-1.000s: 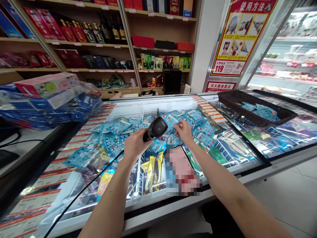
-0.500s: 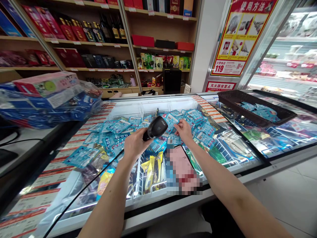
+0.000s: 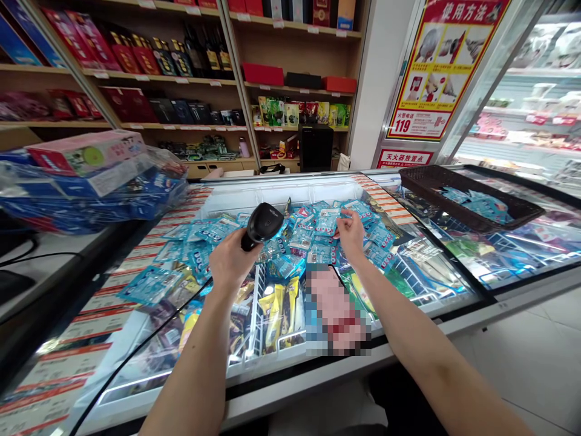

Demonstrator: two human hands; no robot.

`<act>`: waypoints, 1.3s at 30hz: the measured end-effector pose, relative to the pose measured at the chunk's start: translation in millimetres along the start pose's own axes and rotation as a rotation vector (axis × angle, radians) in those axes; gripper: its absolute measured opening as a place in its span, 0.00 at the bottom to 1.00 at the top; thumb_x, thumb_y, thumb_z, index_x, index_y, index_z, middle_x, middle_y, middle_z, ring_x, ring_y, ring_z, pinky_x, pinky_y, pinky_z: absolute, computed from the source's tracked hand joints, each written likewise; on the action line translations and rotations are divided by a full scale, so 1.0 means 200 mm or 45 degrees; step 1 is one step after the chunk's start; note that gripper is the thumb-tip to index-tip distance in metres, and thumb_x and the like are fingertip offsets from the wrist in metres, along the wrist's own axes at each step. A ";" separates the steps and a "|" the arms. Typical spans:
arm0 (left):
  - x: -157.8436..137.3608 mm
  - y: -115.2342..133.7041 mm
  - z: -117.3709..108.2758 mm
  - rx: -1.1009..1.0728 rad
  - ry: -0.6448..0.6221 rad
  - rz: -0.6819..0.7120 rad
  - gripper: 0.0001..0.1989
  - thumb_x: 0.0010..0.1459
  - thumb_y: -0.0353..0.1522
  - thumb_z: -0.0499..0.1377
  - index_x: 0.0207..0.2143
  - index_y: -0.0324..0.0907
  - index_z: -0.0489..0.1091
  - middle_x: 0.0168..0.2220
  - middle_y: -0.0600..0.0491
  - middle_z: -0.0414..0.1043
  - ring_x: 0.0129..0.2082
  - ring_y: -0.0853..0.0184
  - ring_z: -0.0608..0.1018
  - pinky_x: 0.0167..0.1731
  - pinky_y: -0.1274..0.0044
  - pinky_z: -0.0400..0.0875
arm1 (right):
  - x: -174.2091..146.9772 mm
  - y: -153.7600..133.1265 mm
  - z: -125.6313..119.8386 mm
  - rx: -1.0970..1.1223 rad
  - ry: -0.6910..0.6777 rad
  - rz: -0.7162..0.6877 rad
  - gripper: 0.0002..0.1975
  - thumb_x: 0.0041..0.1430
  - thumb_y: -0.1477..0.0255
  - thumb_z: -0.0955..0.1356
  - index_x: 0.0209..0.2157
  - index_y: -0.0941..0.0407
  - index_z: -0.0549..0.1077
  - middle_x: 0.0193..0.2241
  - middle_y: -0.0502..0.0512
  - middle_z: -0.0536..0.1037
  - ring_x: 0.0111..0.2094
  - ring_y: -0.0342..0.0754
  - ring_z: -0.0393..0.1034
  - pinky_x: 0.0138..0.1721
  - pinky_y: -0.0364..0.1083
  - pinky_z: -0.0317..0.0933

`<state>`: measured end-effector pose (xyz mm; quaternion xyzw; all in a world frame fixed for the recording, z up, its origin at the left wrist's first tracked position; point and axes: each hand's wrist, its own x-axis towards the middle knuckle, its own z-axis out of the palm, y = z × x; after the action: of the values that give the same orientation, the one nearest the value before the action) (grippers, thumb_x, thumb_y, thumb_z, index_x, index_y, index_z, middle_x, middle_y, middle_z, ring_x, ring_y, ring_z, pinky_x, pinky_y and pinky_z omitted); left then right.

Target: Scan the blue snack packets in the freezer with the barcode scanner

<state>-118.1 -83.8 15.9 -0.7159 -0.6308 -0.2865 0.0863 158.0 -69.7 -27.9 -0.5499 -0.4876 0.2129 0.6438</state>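
My left hand (image 3: pixel 232 257) is wrapped around the handle of a black barcode scanner (image 3: pixel 265 223), its head tilted over the pile. A black cable trails from it toward the lower left. My right hand (image 3: pixel 350 235) is closed, thumb and fingers pinching the right edge of a small blue packet (image 3: pixel 327 221) with a pale label. Around both hands, many similar blue packets (image 3: pixel 218 229) lie scattered on the glass lid of a chest freezer. Below my right hand rests a phone (image 3: pixel 333 306), its screen mostly pixelated.
Yellow-wrapped items (image 3: pixel 278 306) show through the glass in wire baskets. A brown basket (image 3: pixel 517 223) holding blue packets stands at the right. Plastic-wrapped boxes (image 3: pixel 91 181) are stacked at the left. Stocked shelves (image 3: pixel 297 27) line the back.
My left hand and the scanner have moved left, away from my right hand. My right hand has shifted slightly right with the packet.
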 end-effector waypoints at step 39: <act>-0.01 0.00 0.01 0.040 -0.036 -0.019 0.16 0.51 0.42 0.54 0.40 0.47 0.70 0.40 0.52 0.74 0.37 0.62 0.75 0.27 0.76 0.60 | -0.13 -0.12 0.21 -0.803 -1.110 -0.975 0.20 0.62 0.65 0.61 0.55 0.48 0.64 0.55 0.51 0.67 0.59 0.52 0.52 0.58 0.56 0.44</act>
<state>-118.2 -83.5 13.1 -0.7137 -0.6418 -0.2671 0.0863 104.6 -78.0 -19.1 -0.3633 -0.9038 0.0192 0.2255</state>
